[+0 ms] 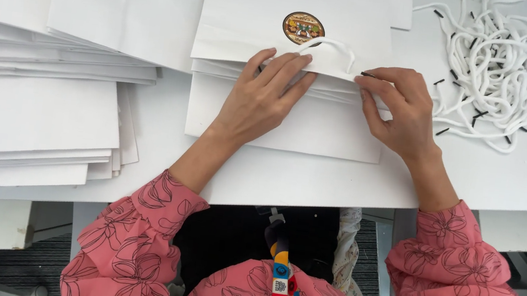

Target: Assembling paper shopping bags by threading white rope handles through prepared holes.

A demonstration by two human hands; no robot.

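Left hand (259, 97) flat, pressing white paper bag (280, 120) w/ cord handle (333, 46). Right hand (399, 108) pinching black cord tip (367, 74) at bag edge. Loose cord pile (501, 70) nr right.

Probably a packing workshop: stacked flat white paper bags (26, 112), heaped cord handles (501, 70), white table (313, 177).

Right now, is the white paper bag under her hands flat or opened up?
Flat. The white paper bag lies folded on the table, left hand pressing it, right hand pinching its cord handle.
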